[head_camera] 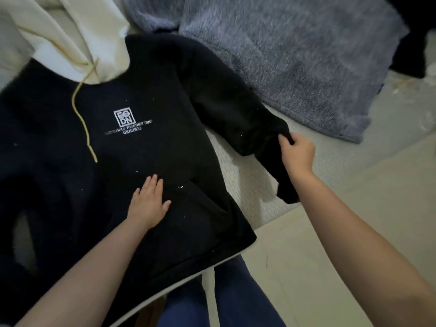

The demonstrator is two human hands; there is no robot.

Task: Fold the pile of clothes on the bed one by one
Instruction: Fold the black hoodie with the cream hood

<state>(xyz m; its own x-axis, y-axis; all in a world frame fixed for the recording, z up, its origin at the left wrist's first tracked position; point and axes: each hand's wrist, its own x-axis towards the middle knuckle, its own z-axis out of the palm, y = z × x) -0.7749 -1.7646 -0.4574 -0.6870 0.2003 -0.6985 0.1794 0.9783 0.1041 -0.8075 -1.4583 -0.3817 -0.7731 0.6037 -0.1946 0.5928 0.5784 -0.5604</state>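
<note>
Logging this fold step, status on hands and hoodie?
Left hand flat on black hoodie front. Right hand pinching the sleeve near the cuff. Grey knit garment lies beside, not blocking.

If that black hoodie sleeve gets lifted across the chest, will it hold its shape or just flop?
Probably flop: the sleeve already bends and droops past where the right hand pinches it. It looks thick and fleecy, so likely a bit heavy for cloth. The body seems unlikely to slide, with the left hand pressing flat on it.
</note>
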